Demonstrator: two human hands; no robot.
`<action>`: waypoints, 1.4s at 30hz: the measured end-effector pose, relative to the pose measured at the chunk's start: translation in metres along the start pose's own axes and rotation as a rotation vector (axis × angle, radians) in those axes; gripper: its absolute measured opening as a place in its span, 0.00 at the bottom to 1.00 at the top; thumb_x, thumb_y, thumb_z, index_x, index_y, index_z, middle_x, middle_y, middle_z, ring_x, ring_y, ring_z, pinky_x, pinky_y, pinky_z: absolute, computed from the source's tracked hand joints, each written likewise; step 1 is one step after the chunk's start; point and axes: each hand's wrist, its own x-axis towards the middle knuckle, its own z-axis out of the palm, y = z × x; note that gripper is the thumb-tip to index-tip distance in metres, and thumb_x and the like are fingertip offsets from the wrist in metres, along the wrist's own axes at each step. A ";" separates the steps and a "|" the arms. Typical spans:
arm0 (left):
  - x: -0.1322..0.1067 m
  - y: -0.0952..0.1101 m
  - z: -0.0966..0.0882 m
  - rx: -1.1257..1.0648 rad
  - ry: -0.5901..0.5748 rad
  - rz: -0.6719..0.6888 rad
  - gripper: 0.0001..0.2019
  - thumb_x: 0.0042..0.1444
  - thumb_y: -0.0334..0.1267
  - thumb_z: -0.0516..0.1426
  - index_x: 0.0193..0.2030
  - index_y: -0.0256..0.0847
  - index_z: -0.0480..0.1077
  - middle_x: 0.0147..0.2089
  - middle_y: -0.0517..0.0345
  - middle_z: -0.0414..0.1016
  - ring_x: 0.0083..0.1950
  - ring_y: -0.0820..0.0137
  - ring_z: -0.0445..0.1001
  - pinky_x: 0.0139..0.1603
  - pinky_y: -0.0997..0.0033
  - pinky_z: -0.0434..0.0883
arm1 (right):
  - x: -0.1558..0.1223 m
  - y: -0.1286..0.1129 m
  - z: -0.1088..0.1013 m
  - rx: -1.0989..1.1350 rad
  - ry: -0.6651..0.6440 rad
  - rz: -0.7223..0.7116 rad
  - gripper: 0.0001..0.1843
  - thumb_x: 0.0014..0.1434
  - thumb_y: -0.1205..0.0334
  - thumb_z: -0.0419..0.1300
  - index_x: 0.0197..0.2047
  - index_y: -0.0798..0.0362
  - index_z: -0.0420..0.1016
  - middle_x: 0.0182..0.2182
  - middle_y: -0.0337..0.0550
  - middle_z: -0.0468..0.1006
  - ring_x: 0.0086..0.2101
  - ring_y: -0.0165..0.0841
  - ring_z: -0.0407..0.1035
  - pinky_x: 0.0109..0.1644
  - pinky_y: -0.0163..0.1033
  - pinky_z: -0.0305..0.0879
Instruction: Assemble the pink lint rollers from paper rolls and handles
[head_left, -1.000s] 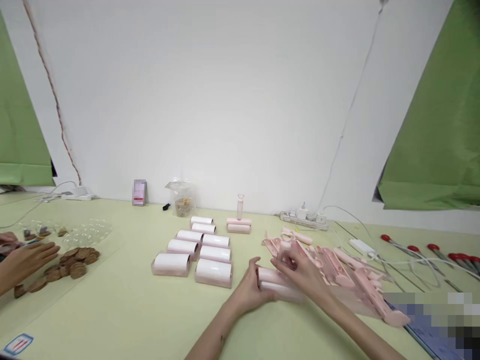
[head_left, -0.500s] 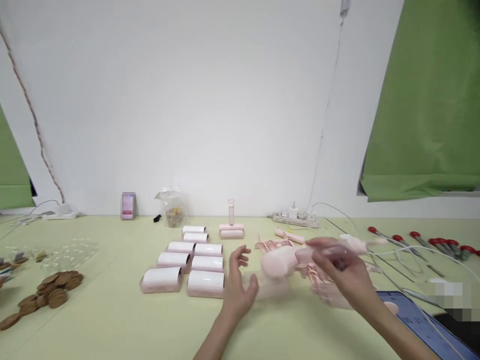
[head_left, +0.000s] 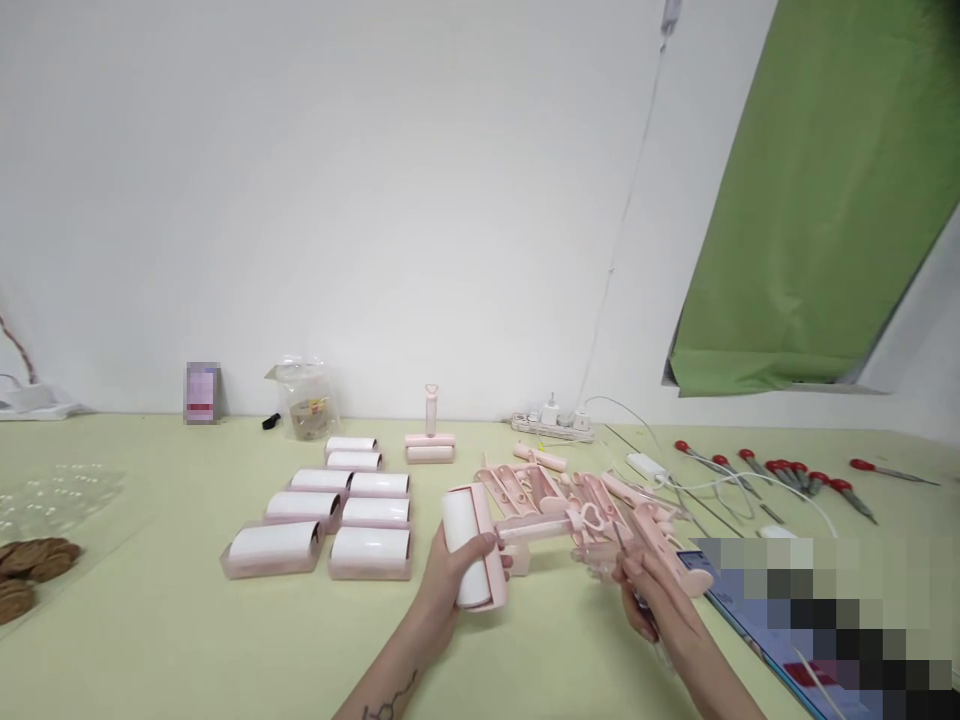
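My left hand [head_left: 442, 575] is wrapped round the head of a pink lint roller [head_left: 495, 575], whose white sheet roll faces left. The roller's clear-and-pink handle [head_left: 536, 527] points right and ends in a heart-shaped loop [head_left: 592, 517]. Beyond that loop, lower right, my right hand [head_left: 652, 595] is closed, fingers bent round a small item that I cannot make out. Clear plastic shows near its fingertips, and loose pink roller parts [head_left: 592, 495] lie just behind it.
Sheet rolls in pink-edged covers [head_left: 371, 553] stand in rows at left. A complete lint roller [head_left: 430, 440] stands near the wall by a power strip [head_left: 553, 427]. Red-handled tools [head_left: 795, 475], cables and a phone [head_left: 757, 640] lie right; brown discs [head_left: 37, 560] lie left.
The lint roller has passed from my right hand into my left, which has closed round its head. My right hand has moved lower. The view has swung right.
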 end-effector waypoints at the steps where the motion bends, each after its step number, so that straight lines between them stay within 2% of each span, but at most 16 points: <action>1: 0.001 -0.001 0.000 0.030 0.023 0.020 0.21 0.38 0.42 0.62 0.37 0.37 0.61 0.31 0.54 0.72 0.31 0.63 0.74 0.31 0.64 0.71 | 0.000 -0.002 -0.002 0.018 -0.012 0.035 0.20 0.55 0.44 0.42 0.26 0.49 0.61 0.11 0.29 0.51 0.14 0.27 0.50 0.19 0.31 0.51; 5: 0.000 -0.004 -0.002 0.234 0.023 0.101 0.21 0.37 0.45 0.62 0.36 0.36 0.62 0.31 0.53 0.73 0.32 0.62 0.74 0.32 0.65 0.71 | 0.005 -0.004 -0.006 0.006 -0.065 0.172 0.21 0.50 0.41 0.46 0.26 0.51 0.63 0.17 0.32 0.57 0.13 0.24 0.48 0.16 0.31 0.45; 7: -0.003 -0.004 -0.002 0.381 -0.049 0.160 0.18 0.39 0.44 0.61 0.35 0.36 0.64 0.32 0.51 0.73 0.33 0.63 0.74 0.34 0.66 0.70 | 0.009 -0.002 -0.007 0.005 -0.064 0.193 0.21 0.50 0.42 0.46 0.31 0.50 0.64 0.22 0.35 0.62 0.13 0.23 0.48 0.16 0.31 0.44; 9: -0.008 -0.005 -0.001 0.498 -0.139 0.196 0.14 0.41 0.41 0.60 0.33 0.36 0.64 0.31 0.52 0.73 0.33 0.64 0.73 0.34 0.67 0.70 | 0.012 0.000 -0.008 -0.021 -0.094 0.226 0.21 0.52 0.43 0.43 0.36 0.50 0.64 0.21 0.35 0.64 0.14 0.24 0.48 0.16 0.31 0.44; 11: -0.011 -0.006 0.000 0.537 -0.225 0.207 0.12 0.42 0.39 0.59 0.32 0.36 0.64 0.31 0.52 0.73 0.33 0.64 0.73 0.34 0.67 0.69 | 0.012 -0.003 -0.007 -0.089 -0.105 0.204 0.21 0.54 0.44 0.41 0.33 0.50 0.64 0.18 0.35 0.63 0.15 0.27 0.51 0.18 0.32 0.48; 13: -0.011 -0.007 0.000 0.510 -0.286 0.195 0.13 0.42 0.39 0.59 0.33 0.36 0.64 0.32 0.52 0.73 0.34 0.65 0.73 0.35 0.67 0.69 | 0.010 -0.009 -0.005 -0.185 -0.053 0.133 0.22 0.55 0.44 0.41 0.23 0.51 0.61 0.16 0.35 0.60 0.19 0.29 0.55 0.22 0.33 0.52; 15: -0.010 -0.007 0.000 0.455 -0.340 0.165 0.13 0.42 0.39 0.60 0.34 0.36 0.64 0.31 0.53 0.73 0.33 0.66 0.72 0.35 0.68 0.69 | 0.008 -0.013 -0.001 -0.266 -0.001 0.084 0.22 0.56 0.44 0.42 0.19 0.51 0.54 0.16 0.35 0.58 0.21 0.31 0.57 0.25 0.34 0.54; 18: -0.009 -0.003 0.000 0.415 -0.387 0.141 0.12 0.41 0.39 0.60 0.31 0.35 0.63 0.26 0.56 0.71 0.28 0.68 0.71 0.30 0.71 0.68 | 0.011 -0.007 0.006 -0.308 -0.025 0.057 0.23 0.57 0.44 0.40 0.18 0.51 0.50 0.16 0.35 0.57 0.22 0.31 0.57 0.25 0.34 0.53; 23: -0.009 0.006 -0.002 0.362 -0.386 0.127 0.11 0.40 0.38 0.61 0.28 0.35 0.64 0.23 0.57 0.69 0.24 0.70 0.69 0.25 0.73 0.66 | 0.023 0.010 0.010 -0.367 -0.067 -0.019 0.25 0.57 0.44 0.37 0.17 0.51 0.52 0.15 0.37 0.62 0.21 0.32 0.60 0.23 0.33 0.54; 27: -0.005 0.013 -0.012 0.112 -0.368 -0.006 0.16 0.40 0.40 0.61 0.34 0.33 0.65 0.23 0.55 0.70 0.24 0.69 0.70 0.25 0.69 0.68 | 0.040 0.009 -0.012 -0.542 -0.057 -0.041 0.27 0.57 0.46 0.33 0.19 0.51 0.59 0.17 0.40 0.67 0.23 0.35 0.64 0.26 0.35 0.57; 30: 0.000 0.016 -0.016 -0.064 -0.205 0.034 0.17 0.42 0.41 0.61 0.38 0.33 0.65 0.25 0.55 0.71 0.25 0.69 0.71 0.28 0.68 0.69 | 0.062 0.003 -0.037 -0.703 -0.035 0.008 0.27 0.58 0.51 0.27 0.24 0.51 0.62 0.21 0.41 0.69 0.26 0.36 0.65 0.28 0.35 0.58; 32: 0.002 0.014 -0.015 -0.100 -0.146 0.035 0.17 0.43 0.40 0.60 0.38 0.33 0.65 0.26 0.54 0.71 0.26 0.69 0.71 0.30 0.67 0.69 | 0.081 -0.001 -0.049 -0.787 -0.080 0.004 0.24 0.58 0.54 0.30 0.29 0.50 0.64 0.27 0.42 0.71 0.29 0.35 0.66 0.30 0.35 0.58; 36: 0.001 0.004 -0.011 -0.053 -0.247 -0.024 0.15 0.43 0.39 0.60 0.36 0.32 0.65 0.27 0.50 0.72 0.26 0.68 0.71 0.29 0.66 0.69 | 0.118 -0.008 -0.053 -0.872 -0.221 0.020 0.17 0.54 0.51 0.44 0.37 0.50 0.69 0.34 0.45 0.73 0.31 0.36 0.69 0.31 0.36 0.58; 39: -0.001 -0.001 -0.009 0.003 -0.290 -0.022 0.14 0.43 0.39 0.60 0.34 0.31 0.65 0.27 0.49 0.72 0.25 0.68 0.71 0.27 0.68 0.68 | 0.135 -0.014 -0.051 -0.949 -0.292 0.074 0.19 0.46 0.53 0.56 0.40 0.54 0.70 0.30 0.49 0.75 0.30 0.42 0.70 0.28 0.37 0.57; 42: -0.002 -0.002 -0.006 0.060 -0.283 -0.005 0.15 0.41 0.40 0.61 0.32 0.32 0.64 0.25 0.51 0.72 0.24 0.68 0.71 0.26 0.68 0.68 | 0.138 -0.026 -0.052 -1.009 -0.291 0.097 0.14 0.45 0.57 0.57 0.33 0.58 0.72 0.24 0.52 0.75 0.27 0.45 0.69 0.26 0.39 0.56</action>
